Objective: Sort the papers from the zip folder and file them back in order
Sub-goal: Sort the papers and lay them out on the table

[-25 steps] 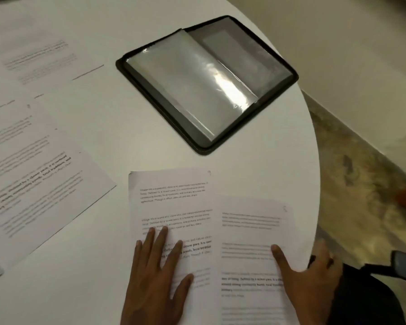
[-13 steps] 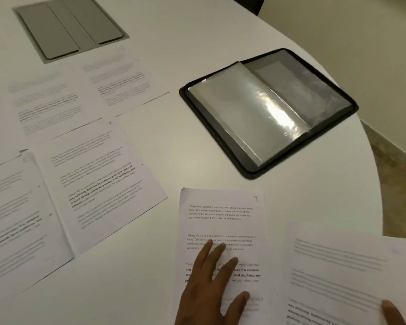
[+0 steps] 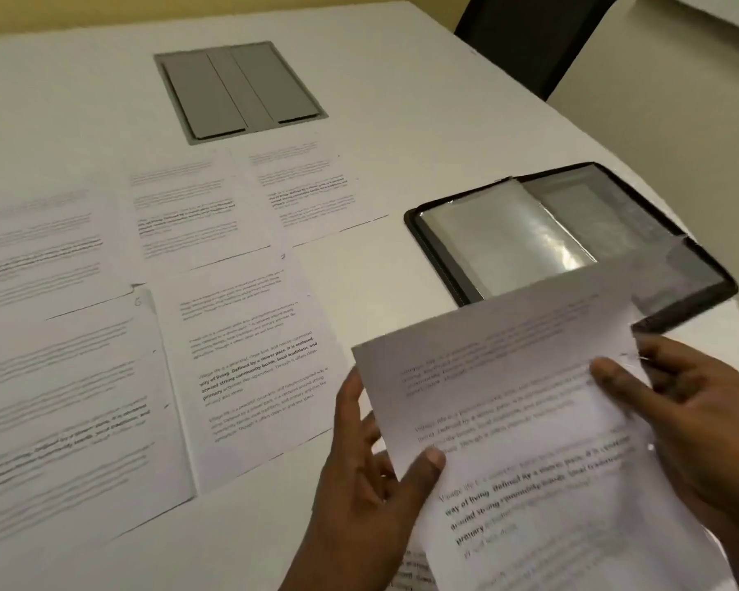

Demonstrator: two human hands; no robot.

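Head view: printed sheet [image 3: 530, 420], blurred, tilted, slightly curled.

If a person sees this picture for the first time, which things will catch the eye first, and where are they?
First, the sheet held up at lower right, the left hand and right hand gripping its two sides. Behind it, at the table's right edge, lies the open folder with shiny plastic sleeves. To the left, printed pages lie spread in rows on the white table.
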